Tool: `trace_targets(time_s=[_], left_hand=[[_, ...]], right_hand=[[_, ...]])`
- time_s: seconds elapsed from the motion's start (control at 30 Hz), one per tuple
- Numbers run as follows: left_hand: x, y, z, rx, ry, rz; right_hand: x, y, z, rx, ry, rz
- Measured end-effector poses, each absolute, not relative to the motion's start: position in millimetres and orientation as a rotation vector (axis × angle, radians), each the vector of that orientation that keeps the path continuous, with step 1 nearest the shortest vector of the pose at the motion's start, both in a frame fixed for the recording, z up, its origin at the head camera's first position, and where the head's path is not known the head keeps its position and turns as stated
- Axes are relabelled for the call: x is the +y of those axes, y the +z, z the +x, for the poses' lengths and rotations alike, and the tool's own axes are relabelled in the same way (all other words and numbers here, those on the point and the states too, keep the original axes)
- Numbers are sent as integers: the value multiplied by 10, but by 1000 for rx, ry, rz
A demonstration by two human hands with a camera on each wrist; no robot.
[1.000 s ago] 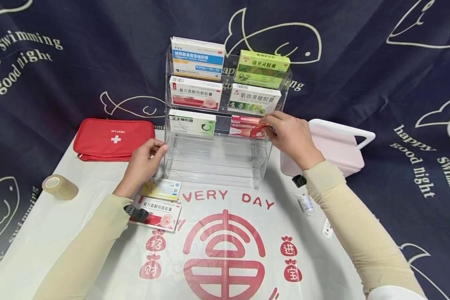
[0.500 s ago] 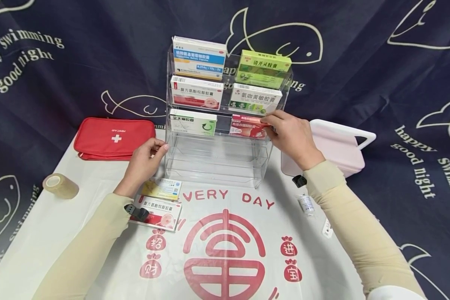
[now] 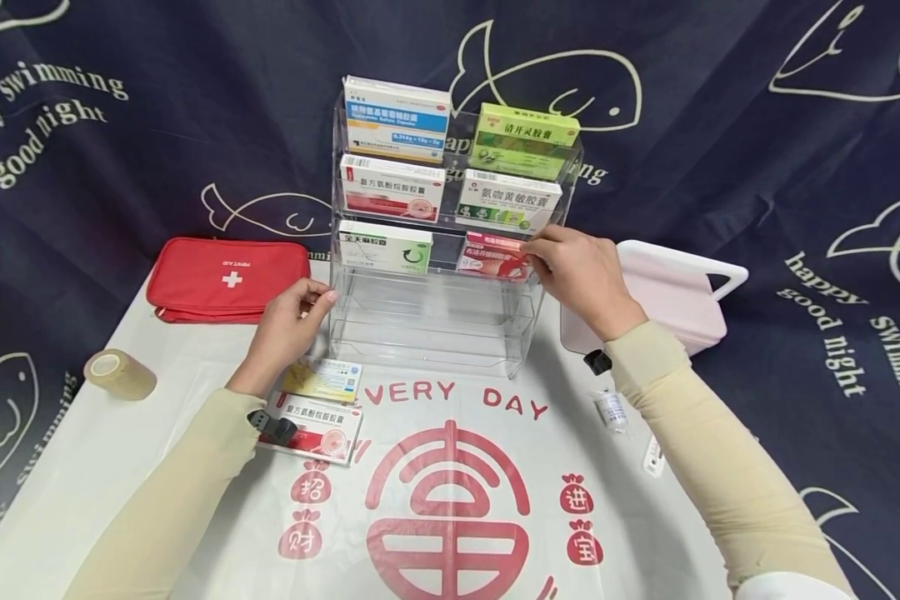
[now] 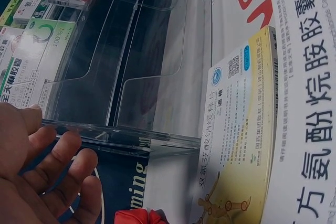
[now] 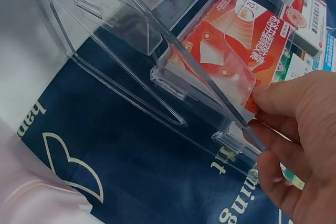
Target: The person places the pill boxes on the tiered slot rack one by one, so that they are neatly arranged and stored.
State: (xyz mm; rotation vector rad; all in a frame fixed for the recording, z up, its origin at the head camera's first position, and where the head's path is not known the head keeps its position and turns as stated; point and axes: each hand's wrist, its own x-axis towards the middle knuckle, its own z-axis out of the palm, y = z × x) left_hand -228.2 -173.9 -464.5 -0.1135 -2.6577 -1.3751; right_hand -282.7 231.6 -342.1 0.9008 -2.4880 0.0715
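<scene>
A clear tiered acrylic rack [image 3: 435, 333] stands on the table with medicine boxes in its upper pockets. At the right of the third tier, my right hand [image 3: 581, 271] pinches the edge of a red medicine box [image 3: 491, 257]. The right wrist view shows the thumb on the front of this red box [image 5: 231, 45], which sits behind the pocket's clear lip. My left hand [image 3: 292, 325] rests against the rack's left side with loosely bent fingers. Beside it, a green-and-white box [image 3: 385, 248] fills the third tier's left pocket.
A yellow box [image 3: 322, 380] and a white-and-red box [image 3: 322, 427] lie by the left forearm. Further left are a red first-aid pouch [image 3: 228, 279] and a tan roll [image 3: 122, 374]. A pink container [image 3: 667, 296] and a wrapped white roll [image 3: 611, 411] are at the right.
The red box has shifted very slightly down and left with the right fingers still at its edge. The left hand stays in place at the rack's side.
</scene>
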Motion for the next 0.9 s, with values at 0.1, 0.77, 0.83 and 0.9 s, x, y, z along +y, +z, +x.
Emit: trace_targets(time_s=[0.1, 0.77, 0.83, 0.9], left_hand=[[-1739, -4647, -2281, -2655, -1381, -108], [-1762, -4671, -2290, -2653, -1402, -113], [-1759, -4671, -2293, -2653, -1407, -111], [-1759, -4670, -2294, -2652, -1409, -111]], right_hand=[[2305, -3397, -2827, -2510, 49, 894], [2236, -3588, -2732, -2426, 779, 858], [2229, -3623, -2712, -2397, 821, 848], [2221, -3646, -2705, -2378, 826, 842]])
